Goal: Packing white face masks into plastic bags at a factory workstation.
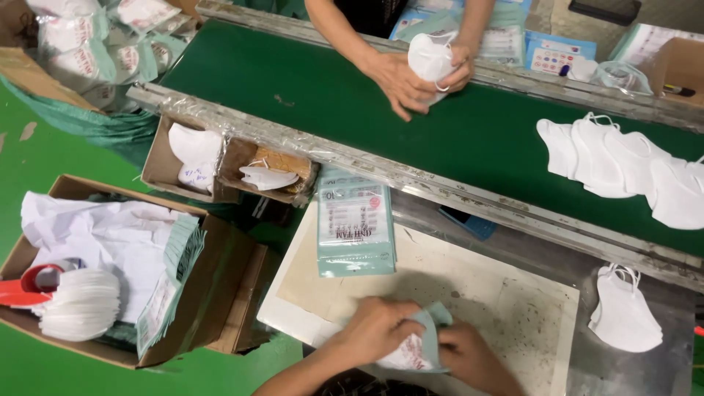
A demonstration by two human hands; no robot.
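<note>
Two hands work one pouch (422,345) on the counter (513,308), just below the pouch stack (356,231): left hand (374,330) and right hand (469,356) both grip it, a mask seemingly going in. Seating and sealing likely need a firm pinch.

Both forearms are entering from the bottom edge and converging. The left hand (374,330) is lying knuckles-up, fingers curled closed in a grip; the right hand (469,356) is pinching opposite it.
</note>
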